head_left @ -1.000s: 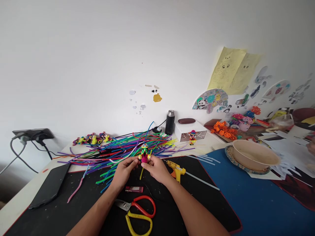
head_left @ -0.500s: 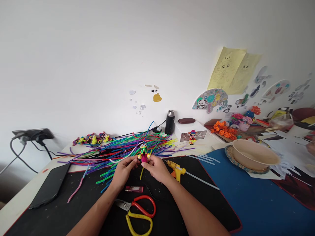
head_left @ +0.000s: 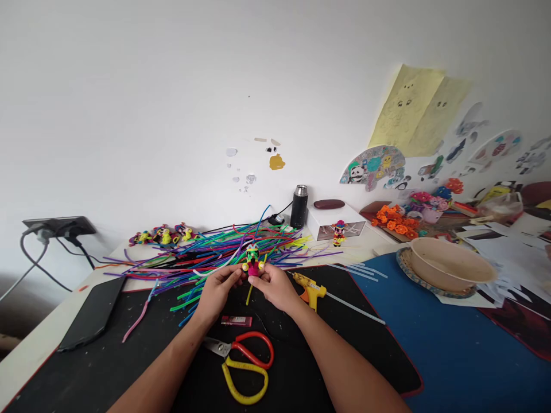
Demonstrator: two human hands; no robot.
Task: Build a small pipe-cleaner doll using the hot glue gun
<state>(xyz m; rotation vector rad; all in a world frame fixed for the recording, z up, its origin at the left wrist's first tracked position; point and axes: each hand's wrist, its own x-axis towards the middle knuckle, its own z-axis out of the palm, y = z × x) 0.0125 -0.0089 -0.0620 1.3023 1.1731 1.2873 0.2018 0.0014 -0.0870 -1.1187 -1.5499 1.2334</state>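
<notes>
Between my two hands is a small pipe-cleaner doll [head_left: 253, 263] with a green face, a magenta lower body and white-and-yellow balls at its sides. My left hand [head_left: 221, 289] pinches it from the left, and my right hand [head_left: 278, 287] grips its right side and base. Both hands are closed on it above the black mat [head_left: 159, 344]. Behind the doll spreads a heap of coloured pipe cleaners [head_left: 206, 255]. Scissors [head_left: 245, 367] with one red and one yellow handle lie below my hands, beside a small pink packet [head_left: 236, 320].
Right of my hands lies a yellow glue gun [head_left: 312, 289] with a long glue stick in it. A similar doll [head_left: 339, 233] stands before a white box [head_left: 316, 221]. A black thermos [head_left: 299, 206], a phone [head_left: 92, 312] and a beige bowl [head_left: 451, 264] are around.
The view has shifted slightly, so the wall items sit a little higher and further right. Both hands keep hold of the doll in nearly the same pose.
</notes>
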